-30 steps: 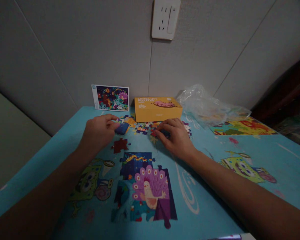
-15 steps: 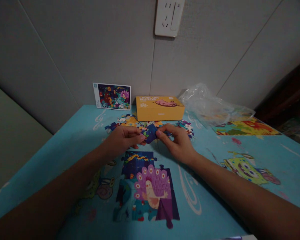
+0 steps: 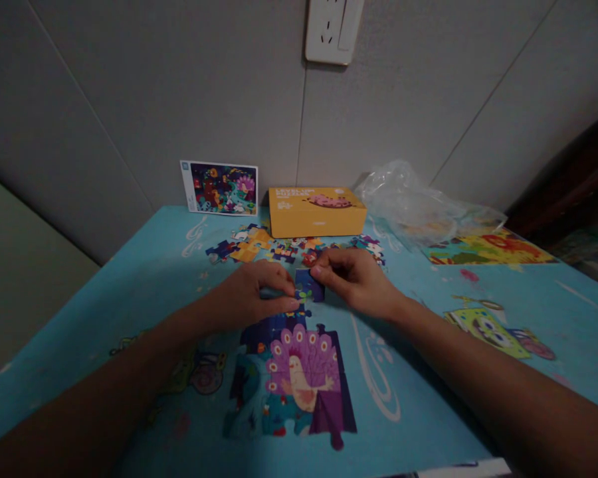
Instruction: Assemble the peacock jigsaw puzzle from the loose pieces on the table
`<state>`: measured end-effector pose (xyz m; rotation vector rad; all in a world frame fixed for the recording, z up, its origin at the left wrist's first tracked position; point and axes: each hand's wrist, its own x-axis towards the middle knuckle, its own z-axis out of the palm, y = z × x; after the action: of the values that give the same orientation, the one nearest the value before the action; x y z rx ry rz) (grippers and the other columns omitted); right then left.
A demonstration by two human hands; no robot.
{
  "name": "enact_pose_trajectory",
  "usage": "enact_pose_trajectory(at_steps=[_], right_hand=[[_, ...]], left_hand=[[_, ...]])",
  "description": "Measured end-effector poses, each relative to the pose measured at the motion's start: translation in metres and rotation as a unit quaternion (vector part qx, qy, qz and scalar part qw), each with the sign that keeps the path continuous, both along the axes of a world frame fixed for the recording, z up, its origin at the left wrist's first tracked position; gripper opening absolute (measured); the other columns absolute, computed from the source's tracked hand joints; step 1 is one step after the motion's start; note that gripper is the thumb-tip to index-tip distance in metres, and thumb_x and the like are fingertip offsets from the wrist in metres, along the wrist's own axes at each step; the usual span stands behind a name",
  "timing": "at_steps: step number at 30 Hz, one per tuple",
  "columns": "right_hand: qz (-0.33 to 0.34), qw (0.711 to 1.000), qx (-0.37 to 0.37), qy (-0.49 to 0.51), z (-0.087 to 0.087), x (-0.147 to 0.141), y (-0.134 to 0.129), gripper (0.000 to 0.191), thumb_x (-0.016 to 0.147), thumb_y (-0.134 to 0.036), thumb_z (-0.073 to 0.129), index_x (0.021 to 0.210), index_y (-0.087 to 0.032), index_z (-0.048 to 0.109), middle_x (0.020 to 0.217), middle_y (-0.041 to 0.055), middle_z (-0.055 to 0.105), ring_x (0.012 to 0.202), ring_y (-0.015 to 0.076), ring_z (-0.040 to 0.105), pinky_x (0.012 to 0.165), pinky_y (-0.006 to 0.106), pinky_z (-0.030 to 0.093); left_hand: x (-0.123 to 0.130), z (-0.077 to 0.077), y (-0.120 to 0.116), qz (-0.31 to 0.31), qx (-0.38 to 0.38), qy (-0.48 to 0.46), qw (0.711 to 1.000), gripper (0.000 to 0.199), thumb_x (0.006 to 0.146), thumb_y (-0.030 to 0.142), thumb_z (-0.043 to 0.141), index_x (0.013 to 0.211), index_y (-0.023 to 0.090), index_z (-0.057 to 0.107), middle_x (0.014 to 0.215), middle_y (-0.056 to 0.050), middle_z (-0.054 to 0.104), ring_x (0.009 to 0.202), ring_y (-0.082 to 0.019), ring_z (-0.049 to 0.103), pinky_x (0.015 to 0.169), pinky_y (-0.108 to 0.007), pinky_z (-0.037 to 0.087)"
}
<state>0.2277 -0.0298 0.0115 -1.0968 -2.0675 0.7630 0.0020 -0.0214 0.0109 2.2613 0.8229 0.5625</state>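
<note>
Currently the right hand (image 3: 356, 279) pinches a dark blue puzzle piece (image 3: 310, 284) between thumb and fingers, on the near side of the yellow box (image 3: 316, 212). The left hand (image 3: 256, 292), also on the box's near side, has its thumb and forefinger at the piece's left edge, but I can't tell whether they grip it. The piece is mostly deep blue, with a bright green leafy sprig towards its lower left and a fairly straight top edge. Farther out from the box on the near side lies a joined puzzle section (image 3: 301, 372), a lilac peacock with a fanned, eye-spotted tail and pale body, teal patches to one side, a navy strip on the other, and a purple corner ending in a rounded tab. Loose pieces (image 3: 249, 245), many of them orange, are spread along the front of the box. A picture card (image 3: 224, 189) stands left of the box, a clear plastic bag (image 3: 408, 199) sits to its right, and a wall socket (image 3: 329, 36) is above it.
</note>
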Motion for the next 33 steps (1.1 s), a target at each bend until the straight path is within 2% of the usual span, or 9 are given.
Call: enact_pose_trajectory(at_steps=[1,3,6,11,17,22,25,33], right_hand=[[0.018,1.000,-0.017,-0.016,0.001,0.003,0.000,0.031,0.088,-0.037,0.055,0.064,-0.017,0.052,0.054,-0.0050,0.042,0.050,0.0083,0.036,0.049,0.024,0.027],[0.048,0.997,-0.035,-0.051,0.003,0.008,0.000,0.030,0.086,-0.035,0.056,0.062,-0.017,0.052,0.053,-0.0053,0.043,0.048,0.0078,0.036,0.048,0.024,0.025],[0.070,0.990,-0.034,-0.120,0.006,0.011,-0.001,0.025,0.084,-0.031,0.058,0.064,-0.016,0.058,0.054,-0.0032,0.051,0.048,0.0082,0.040,0.048,0.024,0.024],[0.071,0.972,0.009,-0.224,0.008,0.011,-0.001,0.022,0.081,-0.029,0.061,0.064,-0.016,0.063,0.052,-0.0035,0.051,0.047,0.0085,0.038,0.050,0.025,0.021],[0.063,0.962,0.035,-0.263,0.008,0.014,0.000,0.019,0.080,-0.031,0.066,0.066,-0.018,0.065,0.054,-0.0034,0.053,0.049,0.0094,0.041,0.052,0.025,0.022],[0.070,0.954,0.044,-0.288,0.010,0.015,0.001,0.019,0.081,-0.032,0.065,0.067,-0.019,0.068,0.054,-0.0030,0.055,0.050,0.0100,0.044,0.053,0.026,0.023],[0.063,0.949,0.052,-0.304,0.010,0.015,0.001,0.019,0.081,-0.034,0.066,0.068,-0.020,0.070,0.053,-0.0030,0.055,0.049,0.0107,0.044,0.054,0.027,0.023],[0.045,0.943,0.074,-0.322,0.006,0.016,0.005,0.024,0.083,-0.039,0.065,0.068,-0.021,0.071,0.056,-0.0004,0.060,0.052,0.0123,0.046,0.055,0.028,0.022]], left_hand=[[-0.001,-0.002,0.001,-0.009,0.026,0.020,0.999,0.014,0.082,0.033,0.069,0.084,0.020,0.073,0.090,-0.002,0.064,0.088,-0.017,0.057,0.084,-0.031,0.042],[-0.002,-0.006,0.002,-0.024,0.064,0.072,0.995,0.022,0.078,0.034,0.075,0.095,0.022,0.073,0.100,-0.004,0.064,0.099,-0.021,0.056,0.089,-0.034,0.040],[-0.004,-0.008,0.003,-0.032,0.085,0.123,0.988,0.027,0.078,0.036,0.076,0.100,0.020,0.071,0.103,-0.005,0.062,0.101,-0.023,0.055,0.090,-0.036,0.039],[-0.005,-0.010,0.004,-0.037,0.096,0.120,0.987,0.029,0.081,0.039,0.073,0.105,0.023,0.070,0.104,-0.005,0.061,0.102,-0.022,0.055,0.091,-0.035,0.039],[-0.005,-0.010,0.003,-0.030,0.078,0.127,0.988,0.030,0.081,0.037,0.073,0.108,0.025,0.070,0.104,-0.004,0.061,0.102,-0.022,0.055,0.090,-0.036,0.038],[-0.002,-0.007,0.000,-0.029,0.075,0.142,0.987,0.046,0.083,0.034,0.071,0.128,0.032,0.061,0.107,-0.005,0.060,0.102,-0.023,0.054,0.090,-0.037,0.038],[-0.001,-0.008,0.000,-0.040,0.089,0.145,0.985,0.043,0.085,0.031,0.069,0.127,0.037,0.062,0.107,-0.003,0.059,0.101,-0.021,0.053,0.089,-0.036,0.038],[-0.002,-0.011,0.000,-0.051,0.097,0.148,0.983,0.032,0.087,0.027,0.068,0.114,0.042,0.070,0.108,-0.002,0.057,0.096,-0.019,0.051,0.088,-0.035,0.037]])
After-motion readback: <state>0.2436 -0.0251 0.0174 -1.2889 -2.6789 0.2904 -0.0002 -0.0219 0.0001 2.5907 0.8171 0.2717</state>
